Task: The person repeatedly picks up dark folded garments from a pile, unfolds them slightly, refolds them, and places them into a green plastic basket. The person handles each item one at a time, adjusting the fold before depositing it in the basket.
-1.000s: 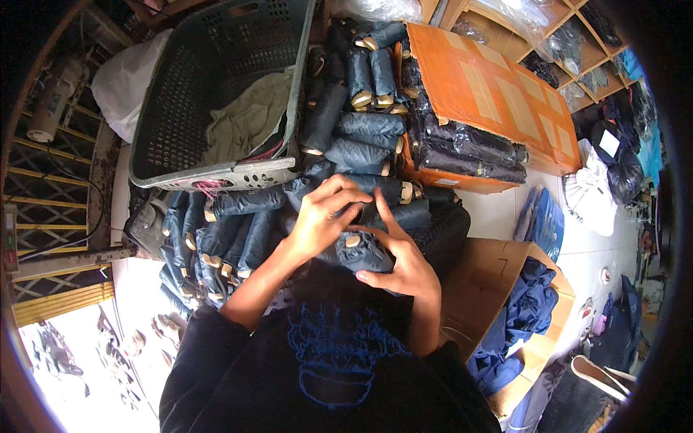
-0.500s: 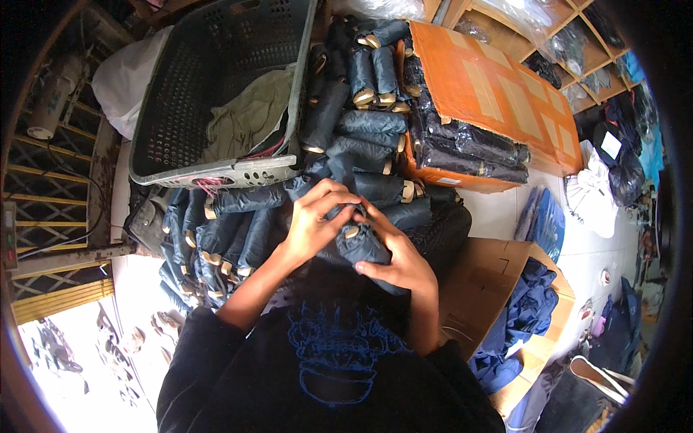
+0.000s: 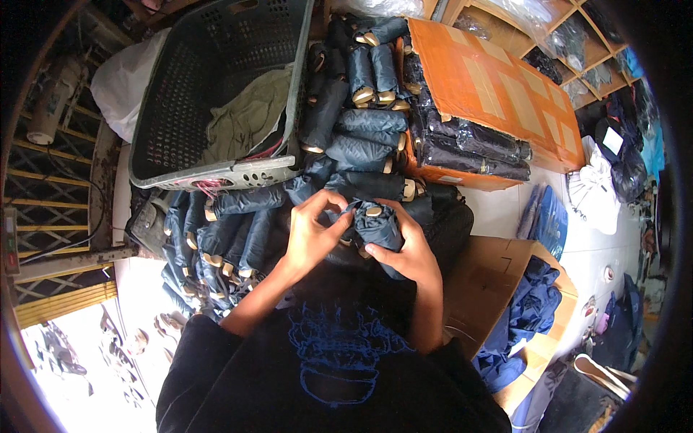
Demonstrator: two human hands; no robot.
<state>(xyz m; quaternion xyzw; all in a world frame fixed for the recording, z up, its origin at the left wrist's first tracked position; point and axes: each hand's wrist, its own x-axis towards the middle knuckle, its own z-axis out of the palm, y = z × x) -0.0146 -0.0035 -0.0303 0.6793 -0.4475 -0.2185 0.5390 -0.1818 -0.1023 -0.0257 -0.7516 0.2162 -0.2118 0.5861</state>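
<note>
My right hand (image 3: 410,252) is wrapped round a rolled dark blue fabric bundle (image 3: 380,229) with a small beige end piece facing up, much like a compact folded umbrella. At the bundle's left edge, my left hand (image 3: 317,229) has thumb and fingers pinched together on its fabric. The exact fingertip contact is partly hidden. Many similar dark blue rolls (image 3: 372,121) with beige ends lie piled beyond my hands. More of these rolls (image 3: 256,242) hang or lie to the left, below the basket.
A dark plastic basket (image 3: 216,175) holding olive cloth stands at the far left. An orange taped carton (image 3: 498,79) with plastic-wrapped dark packs is at the far right. Nearer on the right, an open brown carton (image 3: 480,281) contains blue fabric. Wooden cubby shelves (image 3: 570,43) fill the back right.
The bundle has turned more upright, bringing its beige end into clearer view. My left fingers have moved slightly back from its top to its left edge.
</note>
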